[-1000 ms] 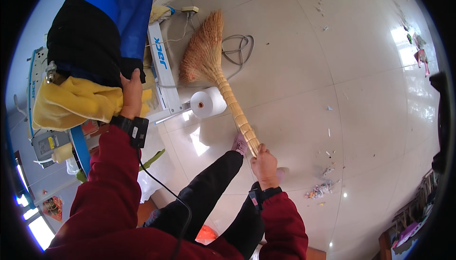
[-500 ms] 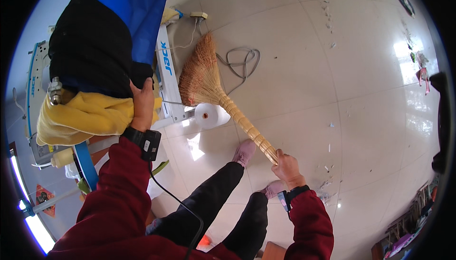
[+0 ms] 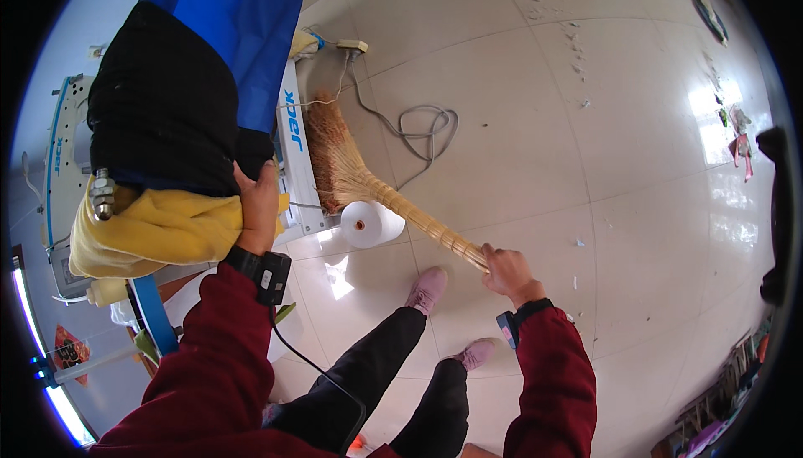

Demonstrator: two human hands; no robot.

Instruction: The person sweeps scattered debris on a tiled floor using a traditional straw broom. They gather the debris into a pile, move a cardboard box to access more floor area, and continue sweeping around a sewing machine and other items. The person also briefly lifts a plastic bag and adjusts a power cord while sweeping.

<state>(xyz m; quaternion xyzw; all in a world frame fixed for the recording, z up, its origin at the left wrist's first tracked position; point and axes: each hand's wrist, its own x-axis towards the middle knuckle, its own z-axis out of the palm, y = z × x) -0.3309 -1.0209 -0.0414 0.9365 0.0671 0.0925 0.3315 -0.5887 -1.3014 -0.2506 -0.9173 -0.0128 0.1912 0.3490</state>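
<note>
My right hand (image 3: 508, 276) is closed round the handle end of a straw broom (image 3: 422, 222). The broom slants up to the left, and its reddish-brown bristles spread on the floor against the white foot bar of the sewing machine stand (image 3: 294, 130), partly hidden by it. My left hand (image 3: 261, 207) grips the lower edge of a black and blue cloth (image 3: 163, 94), thumb on the cloth, other fingers partly hidden. Under that hand lies a bunched yellow cloth (image 3: 159, 225). A white thread cone (image 3: 381, 225) lies beside the broom's neck.
A grey cable (image 3: 431, 127) loops on the tiles from a power strip (image 3: 352, 46). Scraps of lint (image 3: 577, 56) are scattered across the floor. My pink shoes (image 3: 428, 289) stand below the broom. Cluttered items (image 3: 728, 399) line the lower right edge.
The broom's bristles have swung left and down, now partly behind the stand's bar. My right hand has moved slightly up. My left hand stays at the cloth; the view has shifted slightly.
</note>
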